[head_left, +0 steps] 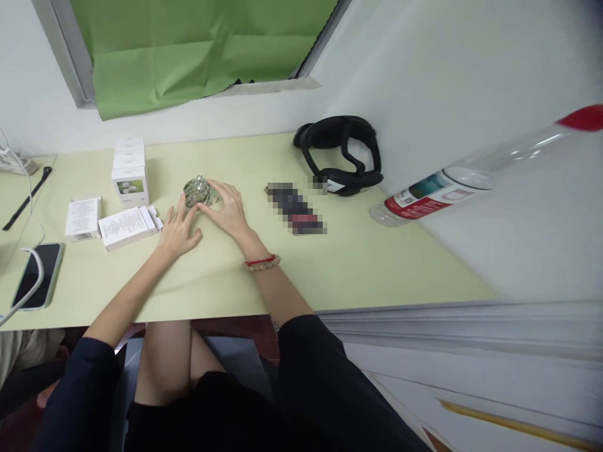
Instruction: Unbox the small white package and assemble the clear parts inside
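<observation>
Steadying the clear object [198,190] with both hands appears to be the step in hand; it is sitting on the table [343,276], right of the white boxes. The right hand [229,210] is curving around its right side, thumb and forefinger bracketing it; whether they are gripping cannot be told. The left hand [178,233] is keeping its fingers loosely spread, fingertips meeting the near left edge, and is not clenching. For best control, the right hand should be supporting the body low down while the left is guiding lightly, since a glossy surface is likely to be slipping under uneven pressure. The open box [125,229] is lying just beside the left hand, its flaps pointing that way; the left wrist should be staying clear of them. Farther left, the closed box [83,218] is lying near the box row [130,186], and the phone [40,276] is resting by the table's near edge. On the right, the blurred item [294,210], headset [346,179] and bottle [433,196] are leaving working room.
</observation>
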Demonstrator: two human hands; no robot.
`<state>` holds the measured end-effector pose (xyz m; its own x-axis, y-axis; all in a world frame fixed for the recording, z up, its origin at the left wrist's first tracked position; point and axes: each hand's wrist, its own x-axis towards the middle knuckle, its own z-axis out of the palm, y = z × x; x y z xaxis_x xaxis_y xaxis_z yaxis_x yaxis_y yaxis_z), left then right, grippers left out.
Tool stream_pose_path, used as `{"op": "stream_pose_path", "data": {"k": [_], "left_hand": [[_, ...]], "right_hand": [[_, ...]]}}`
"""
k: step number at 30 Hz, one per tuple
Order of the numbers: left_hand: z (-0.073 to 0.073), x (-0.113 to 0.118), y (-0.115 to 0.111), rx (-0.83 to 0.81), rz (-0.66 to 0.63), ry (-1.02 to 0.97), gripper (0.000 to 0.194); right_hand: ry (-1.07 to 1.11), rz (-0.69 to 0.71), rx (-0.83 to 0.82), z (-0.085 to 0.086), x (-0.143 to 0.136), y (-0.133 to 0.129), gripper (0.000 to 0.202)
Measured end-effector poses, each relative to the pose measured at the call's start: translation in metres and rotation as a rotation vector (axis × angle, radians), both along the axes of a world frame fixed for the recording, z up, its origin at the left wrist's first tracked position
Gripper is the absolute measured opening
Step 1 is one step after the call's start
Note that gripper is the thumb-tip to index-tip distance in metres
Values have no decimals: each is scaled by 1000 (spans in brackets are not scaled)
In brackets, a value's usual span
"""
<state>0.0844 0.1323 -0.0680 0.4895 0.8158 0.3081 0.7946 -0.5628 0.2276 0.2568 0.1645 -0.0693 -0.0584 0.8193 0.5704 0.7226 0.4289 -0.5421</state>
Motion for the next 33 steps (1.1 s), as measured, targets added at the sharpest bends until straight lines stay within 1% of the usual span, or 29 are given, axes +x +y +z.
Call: {"op": "stream_pose_path", "data": {"k": [4, 7, 13, 20, 28, 33], "left_hand": [[-4, 0, 2, -3, 8, -6, 63], [-8, 0, 4, -24, 28, -10, 65], [-15, -2, 9, -51, 21, -74, 73], [-13, -2, 9, -82, 12, -55, 74], [-14, -1, 12, -77, -25, -126, 81], [-13, 9, 22, -119, 58, -122, 82]], "right_hand": [[-19, 10, -54, -4, 0, 3, 48], [6, 11, -53, -5, 1, 4, 43], [36, 23, -41, -10, 3, 7, 40], [93, 6, -48, -13, 4, 9, 37], [96, 10, -37, -12, 4, 8, 34], [89, -18, -33, -17, 5, 12, 37]]}}
